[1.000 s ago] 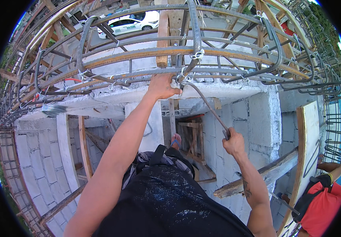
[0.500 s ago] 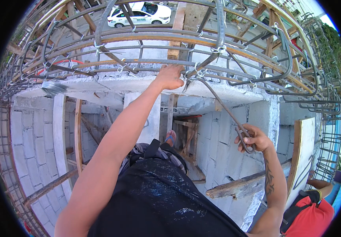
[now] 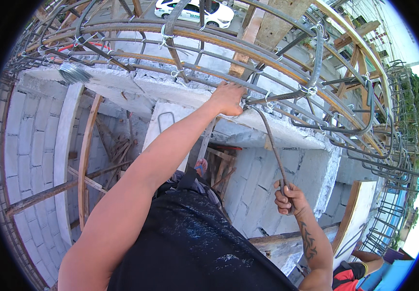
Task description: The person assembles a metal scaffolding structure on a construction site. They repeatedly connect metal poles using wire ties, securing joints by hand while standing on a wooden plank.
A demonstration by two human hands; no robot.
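Observation:
My left hand (image 3: 229, 98) reaches forward with its fingers curled over a low bar of the rebar cage (image 3: 267, 100), near a tied joint. The undersides of those fingers are hidden. Down to the right, my right hand (image 3: 291, 199) is closed round the lower end of a long, bent steel bar (image 3: 272, 143). The bar slants up from that fist, and its curved upper end meets the cage just right of my left hand. Light wire ties (image 3: 309, 90) bind the cage's crossings.
Below the cage runs a rough concrete ledge (image 3: 185, 97); a coil of tie wire (image 3: 73, 72) lies on its left part. Block walls (image 3: 39, 126) and wooden props (image 3: 88, 160) drop away beneath. Another person's arm (image 3: 369, 261) shows at lower right. A white car (image 3: 195, 12) stands beyond.
The view has turned, shifting the cage. My right hand has gone from a loose finger hold to a full fist on the bar, which now hangs steeper. My left hand stays at the same joint.

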